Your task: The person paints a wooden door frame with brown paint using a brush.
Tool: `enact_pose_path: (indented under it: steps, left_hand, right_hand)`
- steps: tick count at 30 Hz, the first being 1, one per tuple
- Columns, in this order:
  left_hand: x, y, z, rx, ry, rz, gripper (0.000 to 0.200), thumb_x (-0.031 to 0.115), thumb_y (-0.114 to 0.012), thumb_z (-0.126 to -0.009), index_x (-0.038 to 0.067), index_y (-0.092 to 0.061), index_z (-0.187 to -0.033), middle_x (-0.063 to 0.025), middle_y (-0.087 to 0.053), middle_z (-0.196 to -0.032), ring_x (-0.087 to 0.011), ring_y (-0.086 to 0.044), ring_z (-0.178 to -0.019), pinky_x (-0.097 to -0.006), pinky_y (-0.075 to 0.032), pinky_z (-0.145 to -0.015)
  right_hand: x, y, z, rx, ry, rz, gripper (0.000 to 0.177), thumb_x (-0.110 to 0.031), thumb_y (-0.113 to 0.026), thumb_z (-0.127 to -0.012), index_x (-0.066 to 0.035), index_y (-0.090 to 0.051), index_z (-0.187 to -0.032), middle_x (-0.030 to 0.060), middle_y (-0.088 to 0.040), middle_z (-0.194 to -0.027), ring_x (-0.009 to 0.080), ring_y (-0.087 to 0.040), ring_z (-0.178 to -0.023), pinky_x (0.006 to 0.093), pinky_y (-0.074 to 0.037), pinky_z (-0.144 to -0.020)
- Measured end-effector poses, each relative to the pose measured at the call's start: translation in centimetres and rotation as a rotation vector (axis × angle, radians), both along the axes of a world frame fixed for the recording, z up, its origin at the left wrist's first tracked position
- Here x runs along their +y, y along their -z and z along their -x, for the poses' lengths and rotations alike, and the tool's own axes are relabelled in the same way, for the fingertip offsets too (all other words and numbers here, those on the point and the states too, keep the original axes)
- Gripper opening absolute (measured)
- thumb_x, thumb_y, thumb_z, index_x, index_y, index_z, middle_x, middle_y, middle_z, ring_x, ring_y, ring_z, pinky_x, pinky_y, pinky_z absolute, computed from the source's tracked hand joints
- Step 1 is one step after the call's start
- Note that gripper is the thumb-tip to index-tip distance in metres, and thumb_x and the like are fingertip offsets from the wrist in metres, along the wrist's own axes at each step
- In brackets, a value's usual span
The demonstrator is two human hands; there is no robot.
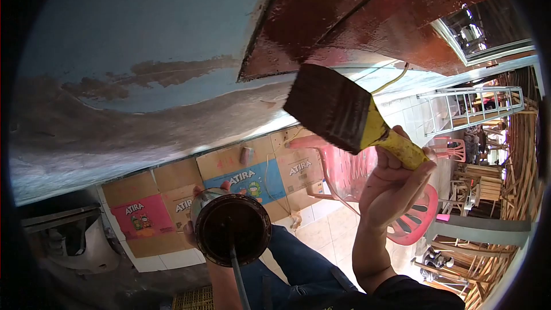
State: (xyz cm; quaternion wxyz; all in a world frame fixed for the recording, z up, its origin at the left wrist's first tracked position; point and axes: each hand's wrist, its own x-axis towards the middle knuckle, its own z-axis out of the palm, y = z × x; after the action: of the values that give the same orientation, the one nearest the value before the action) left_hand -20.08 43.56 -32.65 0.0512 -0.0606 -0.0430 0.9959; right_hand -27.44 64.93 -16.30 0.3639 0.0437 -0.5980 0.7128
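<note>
My right hand [387,186] is closed around the yellow handle of a wide paintbrush [333,109]. Dark brown paint coats its bristles, which point up and left near the lower corner of a glossy red-brown painted panel [344,17]. Lower down, my left hand [190,233] wraps round a can of brown paint [232,224], mostly hidden behind it. The can's open mouth faces me, its rim is smeared with paint, and a thin stick [236,261] leans out of it. The brush is apart from both the panel and the can.
Flattened cardboard [172,195] covers the floor along the pale blue wall [143,28]. A red plastic chair [350,166] stands behind my right hand. Farther right are a metal ladder [476,106] and many wooden strips [519,155]. A cable [393,80] hangs by the wall.
</note>
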Motion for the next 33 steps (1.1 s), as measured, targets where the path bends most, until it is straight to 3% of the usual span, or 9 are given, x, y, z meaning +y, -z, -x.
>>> enact_pose_path:
  steps: [6, 10, 13, 19, 22, 25, 28, 30, 33]
  left_hand:
    - [0.0, -0.8, -0.1, -0.026, -0.007, 0.078, 0.069, 0.047, -0.063, -0.071, 0.021, -0.037, -0.129, -0.0286, -0.034, -0.128, -0.0445, -0.036, -0.119, -0.0618, -0.030, -0.096]
    - [-0.3, 0.4, -0.6, -0.064, -0.038, 0.163, 0.069, 0.047, -0.063, -0.071, 0.021, -0.037, -0.129, -0.0294, -0.036, -0.126, -0.0377, -0.038, -0.120, -0.0586, -0.027, -0.100]
    - [0.0, -0.1, -0.6, -0.052, -0.038, 0.133, 0.070, 0.046, -0.063, -0.070, 0.020, -0.037, -0.129, -0.0298, -0.036, -0.127, -0.0370, -0.039, -0.120, -0.0584, -0.026, -0.101]
    - [-0.5, 0.2, -0.8, -0.032, -0.007, 0.130, 0.071, 0.048, -0.063, -0.070, 0.021, -0.035, -0.130, -0.0294, -0.034, -0.128, -0.0383, -0.040, -0.118, -0.0583, -0.026, -0.101]
    - [-0.4, 0.2, -0.8, -0.054, -0.015, 0.125, 0.072, 0.048, -0.062, -0.070, 0.021, -0.034, -0.130, -0.0290, -0.032, -0.129, -0.0394, -0.041, -0.117, -0.0580, -0.028, -0.100]
    - [0.2, -1.0, -0.6, -0.080, -0.018, 0.118, 0.072, 0.048, -0.062, -0.070, 0.022, -0.034, -0.131, -0.0285, -0.032, -0.129, -0.0403, -0.042, -0.116, -0.0581, -0.030, -0.099]
    - [0.1, -0.8, -0.7, -0.051, -0.025, 0.064, 0.067, 0.031, -0.066, -0.074, 0.024, -0.035, -0.132, -0.0279, -0.030, -0.131, -0.0455, -0.038, -0.116, -0.0591, -0.040, -0.087]
    - [0.0, -0.7, -0.8, -0.026, -0.032, 0.064, 0.066, 0.030, -0.066, -0.074, 0.024, -0.034, -0.132, -0.0277, -0.030, -0.130, -0.0458, -0.039, -0.115, -0.0595, -0.041, -0.086]
    - [0.2, -0.9, -0.8, -0.028, -0.034, 0.116, 0.070, 0.047, -0.061, -0.072, 0.023, -0.033, -0.131, -0.0277, -0.033, -0.127, -0.0416, -0.045, -0.112, -0.0595, -0.034, -0.095]
  right_hand:
    - [0.1, -0.2, 0.3, -0.040, 0.159, -0.094, 0.028, -0.029, -0.021, -0.097, -0.008, -0.033, -0.110, 0.0317, -0.052, -0.106, 0.0358, -0.055, -0.103, 0.0404, -0.052, -0.082]
    - [0.7, -0.1, -0.4, -0.019, 0.174, -0.020, 0.027, -0.029, -0.021, -0.097, -0.008, -0.034, -0.110, 0.0322, -0.052, -0.106, 0.0352, -0.056, -0.100, 0.0399, -0.052, -0.082]
    - [0.3, 0.2, -0.5, 0.015, 0.078, -0.065, 0.028, -0.029, -0.021, -0.097, -0.008, -0.034, -0.110, 0.0325, -0.051, -0.106, 0.0351, -0.056, -0.100, 0.0399, -0.052, -0.082]
    - [0.7, -0.3, 0.1, -0.055, 0.248, -0.076, 0.028, -0.029, -0.023, -0.097, -0.005, -0.033, -0.108, 0.0321, -0.051, -0.106, 0.0355, -0.056, -0.100, 0.0385, -0.053, -0.082]
    - [0.8, -0.4, -0.4, -0.027, 0.199, -0.012, 0.027, -0.029, -0.023, -0.097, -0.006, -0.033, -0.108, 0.0315, -0.051, -0.107, 0.0350, -0.056, -0.101, 0.0380, -0.053, -0.082]
    - [0.2, 0.3, 0.0, 0.037, 0.082, -0.054, 0.038, -0.032, -0.027, -0.097, 0.000, -0.039, -0.113, 0.0308, -0.050, -0.111, 0.0321, -0.059, -0.096, 0.0358, -0.052, -0.083]
    - [0.4, 0.0, 0.3, -0.007, 0.202, -0.088, 0.033, -0.031, -0.024, -0.097, -0.003, -0.035, -0.111, 0.0319, -0.051, -0.108, 0.0335, -0.058, -0.098, 0.0377, -0.053, -0.082]
    - [0.6, -0.6, 0.1, -0.047, 0.271, -0.057, 0.031, -0.032, -0.023, -0.097, -0.006, -0.033, -0.109, 0.0315, -0.052, -0.106, 0.0338, -0.057, -0.099, 0.0385, -0.053, -0.081]
    - [0.7, -0.5, -0.5, -0.025, 0.212, 0.012, 0.030, -0.031, -0.023, -0.097, -0.006, -0.033, -0.109, 0.0311, -0.052, -0.106, 0.0340, -0.057, -0.100, 0.0385, -0.053, -0.082]
